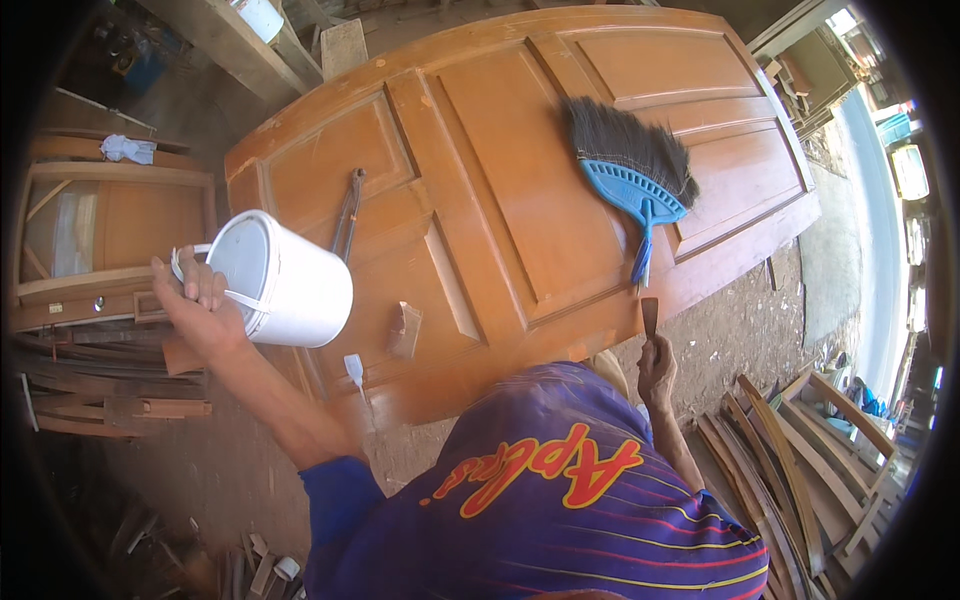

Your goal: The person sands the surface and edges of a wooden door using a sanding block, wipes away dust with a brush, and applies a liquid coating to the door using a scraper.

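My left hand is raised at the left, fingers curled round the thin handle of a white lidded plastic bucket. The bucket hangs tilted over the near left part of a brown panelled wooden door. At the door's near right edge, my right hand grips a putty knife with a narrow brown blade pointing away from me. Across the door's right half lies a blue broom head with black bristles. A piece of sandpaper and a small white plastic spatula are near the bucket.
Long metal pincers rest on the door behind the bucket. To the left stand wooden frames with a pale cloth on top. Wood strips are stacked at the left and at the lower right. Bare earth floor surrounds the door.
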Demonstrator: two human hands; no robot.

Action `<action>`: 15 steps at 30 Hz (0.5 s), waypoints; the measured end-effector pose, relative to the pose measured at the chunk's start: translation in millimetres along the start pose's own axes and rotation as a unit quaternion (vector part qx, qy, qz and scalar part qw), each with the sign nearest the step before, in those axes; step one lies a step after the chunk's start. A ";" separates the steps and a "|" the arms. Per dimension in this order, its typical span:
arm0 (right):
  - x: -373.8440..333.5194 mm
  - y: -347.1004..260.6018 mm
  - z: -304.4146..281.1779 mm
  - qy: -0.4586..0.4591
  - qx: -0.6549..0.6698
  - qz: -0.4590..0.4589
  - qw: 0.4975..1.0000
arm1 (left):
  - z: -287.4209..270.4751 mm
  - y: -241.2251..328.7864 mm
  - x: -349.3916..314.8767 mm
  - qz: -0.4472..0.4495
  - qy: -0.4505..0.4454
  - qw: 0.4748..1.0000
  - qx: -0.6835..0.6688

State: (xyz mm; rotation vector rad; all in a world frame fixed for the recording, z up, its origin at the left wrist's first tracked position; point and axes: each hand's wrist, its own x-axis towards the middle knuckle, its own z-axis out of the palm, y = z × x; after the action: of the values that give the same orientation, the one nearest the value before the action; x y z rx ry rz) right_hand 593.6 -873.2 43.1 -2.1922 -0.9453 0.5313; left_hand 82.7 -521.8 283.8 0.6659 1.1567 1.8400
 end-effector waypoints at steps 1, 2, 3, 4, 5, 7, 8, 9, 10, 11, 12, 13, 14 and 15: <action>8.6 -3.4 0.4 0.007 0.028 -0.009 1.000 | 11.7 8.8 -12.0 0.001 0.004 1.000 0.004; 17.4 -9.9 0.2 0.003 0.029 -0.009 1.000 | 26.3 15.9 -24.4 -0.015 -0.031 0.999 0.000; 28.3 -19.6 -2.2 -0.004 0.031 -0.004 0.999 | 38.1 19.2 -36.6 -0.031 -0.063 0.998 -0.004; 40.4 -28.3 -3.7 -0.012 0.034 0.000 0.999 | 47.6 19.7 -48.0 -0.029 -0.059 0.998 -0.002; 54.3 -33.2 -6.3 -0.014 0.035 -0.002 0.999 | 59.4 19.2 -61.1 -0.049 -0.090 0.995 -0.009; 86.5 -44.8 -6.4 -0.014 0.055 -0.056 0.997 | 71.0 13.2 -79.6 -0.082 -0.137 0.987 -0.010; 101.4 -56.2 -8.8 -0.018 0.058 -0.059 0.996 | 77.0 5.8 -89.0 -0.078 -0.134 0.988 -0.009; 117.0 -71.4 -11.5 -0.012 0.034 -0.120 0.992 | 83.0 -5.4 -98.1 -0.092 -0.136 0.986 -0.002; 133.5 -84.2 -14.5 -0.007 0.010 -0.181 0.983 | 88.8 -17.3 -106.8 -0.107 -0.138 0.985 0.004; 151.1 -89.9 -19.2 -0.030 0.024 -0.177 0.983 | 95.3 -34.4 -113.9 -0.116 -0.156 0.981 0.007; 169.8 -94.7 -19.7 -0.033 0.024 -0.181 0.983 | 102.4 -49.1 -124.1 -0.113 -0.152 0.982 0.006; 188.8 -98.7 -19.2 -0.054 0.028 -0.194 0.979 | 110.7 -64.1 -135.2 -0.121 -0.162 0.979 0.015; 210.0 -103.9 -18.8 -0.074 0.030 -0.206 0.975 | 121.9 -75.5 -141.8 -0.131 -0.172 0.976 0.023; 230.6 -109.7 -14.9 -0.089 0.022 -0.214 0.973 | 130.4 -81.3 -147.9 -0.158 -0.167 0.973 0.025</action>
State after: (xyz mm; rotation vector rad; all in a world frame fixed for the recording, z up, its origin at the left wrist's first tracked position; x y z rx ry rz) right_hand 701.0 -651.0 110.4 -1.8438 -1.4408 0.5367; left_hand 289.2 -572.3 266.6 0.7409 1.0194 1.3754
